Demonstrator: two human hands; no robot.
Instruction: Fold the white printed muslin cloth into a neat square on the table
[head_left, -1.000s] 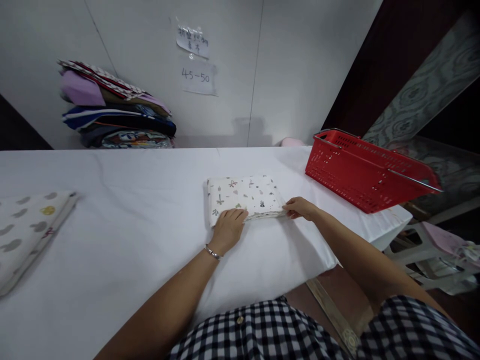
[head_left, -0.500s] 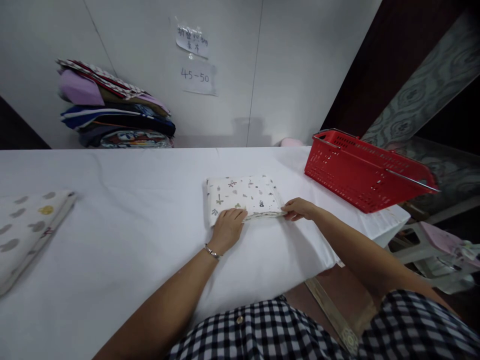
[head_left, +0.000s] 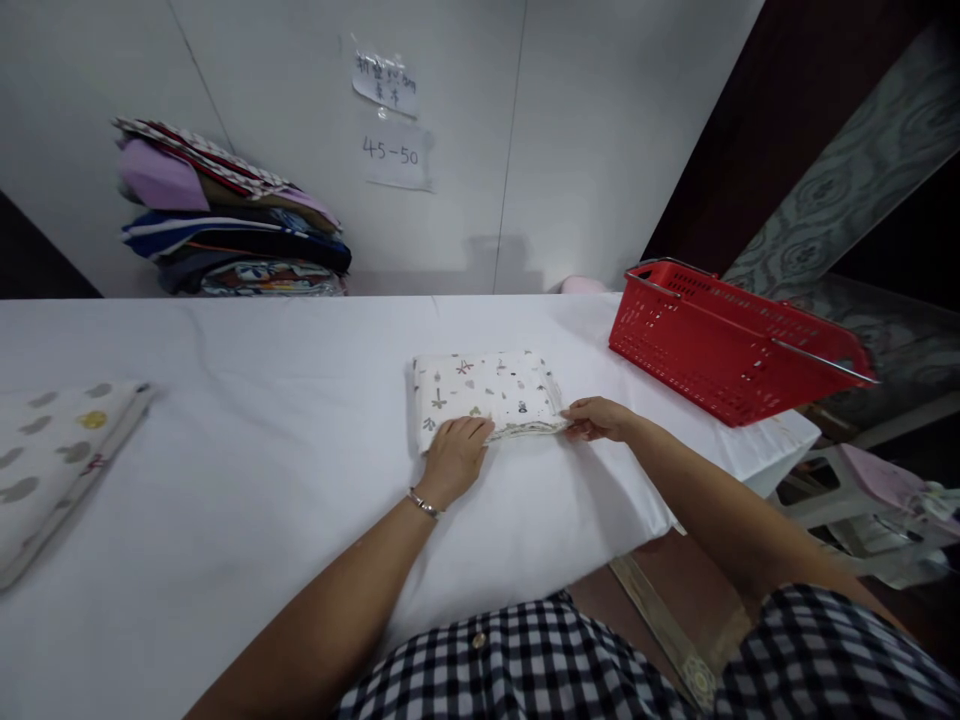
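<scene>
Folded white cloth [head_left: 491, 387], small scattered prints, rectangular, flat on white-covered table [head_left: 300, 420]

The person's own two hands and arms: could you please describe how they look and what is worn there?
The left hand and right hand wear no gloves. A shiny, silver-coloured bracelet circles the left wrist; none shows on the right. No sleeve covers either forearm.

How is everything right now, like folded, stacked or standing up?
Patterned cloth: folded, lying flat
Left hand: laid on that cloth's near edge
Right hand: holding its near right corner
Spotted cloth: folded
Fabric pile: stacked
Red basket: standing upright
Tablecloth: spread out, slightly creased
</scene>
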